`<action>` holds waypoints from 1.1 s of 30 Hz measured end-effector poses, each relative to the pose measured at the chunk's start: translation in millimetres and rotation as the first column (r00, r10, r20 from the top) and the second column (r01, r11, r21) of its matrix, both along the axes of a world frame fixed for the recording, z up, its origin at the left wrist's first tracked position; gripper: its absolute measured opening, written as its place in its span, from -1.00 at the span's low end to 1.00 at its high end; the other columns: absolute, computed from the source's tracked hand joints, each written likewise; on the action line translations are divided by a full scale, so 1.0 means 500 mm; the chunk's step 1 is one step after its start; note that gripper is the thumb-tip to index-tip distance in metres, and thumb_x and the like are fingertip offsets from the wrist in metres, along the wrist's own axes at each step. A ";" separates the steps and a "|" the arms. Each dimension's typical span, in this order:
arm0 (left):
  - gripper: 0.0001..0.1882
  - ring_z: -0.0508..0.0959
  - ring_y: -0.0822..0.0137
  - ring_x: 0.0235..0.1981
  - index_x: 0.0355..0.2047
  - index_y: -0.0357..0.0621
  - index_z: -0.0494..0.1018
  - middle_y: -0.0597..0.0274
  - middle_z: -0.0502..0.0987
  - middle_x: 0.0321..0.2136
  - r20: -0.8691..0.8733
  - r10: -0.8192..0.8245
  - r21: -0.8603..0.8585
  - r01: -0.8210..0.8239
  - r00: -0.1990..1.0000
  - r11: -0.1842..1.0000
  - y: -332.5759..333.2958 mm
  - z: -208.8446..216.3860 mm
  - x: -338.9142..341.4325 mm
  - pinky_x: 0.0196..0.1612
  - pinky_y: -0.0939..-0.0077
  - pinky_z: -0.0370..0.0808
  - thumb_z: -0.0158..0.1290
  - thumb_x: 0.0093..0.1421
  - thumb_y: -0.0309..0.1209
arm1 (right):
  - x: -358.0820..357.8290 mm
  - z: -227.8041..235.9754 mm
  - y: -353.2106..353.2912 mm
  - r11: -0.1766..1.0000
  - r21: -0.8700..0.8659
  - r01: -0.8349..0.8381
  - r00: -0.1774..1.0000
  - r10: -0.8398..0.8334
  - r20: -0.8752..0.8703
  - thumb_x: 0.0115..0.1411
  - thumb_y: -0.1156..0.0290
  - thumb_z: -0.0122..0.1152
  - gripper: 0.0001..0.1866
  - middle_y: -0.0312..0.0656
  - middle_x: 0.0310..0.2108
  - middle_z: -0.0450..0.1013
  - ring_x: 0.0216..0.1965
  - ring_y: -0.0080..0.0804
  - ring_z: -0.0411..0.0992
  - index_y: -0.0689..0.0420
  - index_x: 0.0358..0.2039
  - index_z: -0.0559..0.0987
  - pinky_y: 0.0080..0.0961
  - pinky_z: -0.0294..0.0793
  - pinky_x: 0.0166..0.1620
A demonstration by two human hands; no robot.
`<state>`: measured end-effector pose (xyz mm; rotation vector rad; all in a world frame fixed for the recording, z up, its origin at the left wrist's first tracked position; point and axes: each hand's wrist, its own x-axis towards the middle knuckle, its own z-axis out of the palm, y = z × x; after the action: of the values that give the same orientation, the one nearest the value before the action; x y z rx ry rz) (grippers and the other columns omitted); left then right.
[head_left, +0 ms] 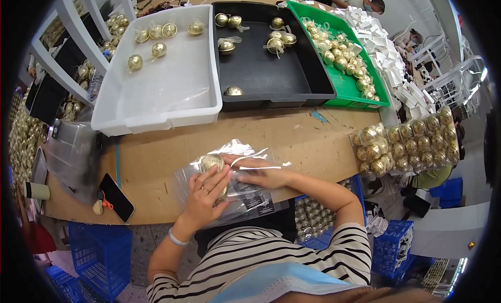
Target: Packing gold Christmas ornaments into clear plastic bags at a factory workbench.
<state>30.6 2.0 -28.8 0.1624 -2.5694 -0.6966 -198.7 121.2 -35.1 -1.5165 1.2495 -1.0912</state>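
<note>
On the near part of the table, gold ornament balls lie inside or against a clear plastic bag; I cannot tell which. Over them curve the fingers of my left hand, closed around the balls, with a ring on one finger. My right hand grips the bag's side, its fingertips partly hidden by the plastic and a white strip close to the balls. Dark printed patches show on the bag's lower part.
Beyond my hands stand a white tray, a black tray and a green tray, each with gold balls. Packed clear boxes sit at right. A phone and a stack of plastic bags lie left.
</note>
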 end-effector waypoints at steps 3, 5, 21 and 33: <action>-0.20 0.32 0.21 0.31 0.27 -0.05 0.42 0.31 0.39 0.30 0.041 0.007 0.083 -0.010 0.999 0.996 0.001 0.007 0.000 0.23 0.19 0.20 0.35 -0.06 -0.31 | -0.083 0.055 0.022 0.929 0.245 -0.278 0.942 0.314 -0.120 0.40 0.45 0.07 -0.49 -0.08 0.41 0.20 0.42 -0.22 0.15 0.16 0.34 0.35 -0.30 0.12 0.42; -0.20 0.32 0.21 0.31 0.27 -0.05 0.42 0.31 0.39 0.30 0.040 -0.006 0.078 0.002 0.999 0.997 -0.002 0.015 0.001 0.23 0.20 0.20 0.34 -0.06 -0.32 | -0.191 0.123 0.041 0.770 0.536 -0.345 0.859 0.490 -0.151 0.35 0.48 0.12 -0.63 -0.09 0.02 0.58 0.09 -0.26 0.53 0.16 0.15 0.56 -0.39 0.50 0.16; -0.20 0.30 0.11 0.31 0.26 -0.09 0.41 0.25 0.37 0.30 0.154 0.030 0.072 -0.042 0.988 0.997 0.021 0.035 -0.011 0.21 0.15 0.26 0.35 -0.06 -0.35 | -0.563 0.054 -0.361 0.862 -0.117 0.494 0.121 -0.202 -0.972 0.07 0.16 0.46 -0.24 0.33 -0.02 0.37 -0.04 0.32 0.46 0.16 0.16 0.25 0.01 0.52 0.00; -0.06 0.21 0.12 0.36 0.36 -0.05 0.25 0.21 0.27 0.33 0.182 0.002 0.030 -0.008 0.983 1.000 0.006 0.044 -0.023 0.25 0.06 0.20 0.36 -0.07 -0.33 | -0.141 0.086 0.205 0.648 -0.252 0.719 0.422 -0.695 -0.582 -0.06 0.36 0.58 -0.33 -0.13 -0.07 0.45 -0.03 -0.29 0.44 0.17 0.07 0.49 -0.38 0.42 0.05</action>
<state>19.3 5.3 -6.9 0.2534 -2.7313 -0.7505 -269.3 223.5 7.8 -1.3695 2.5736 -1.0422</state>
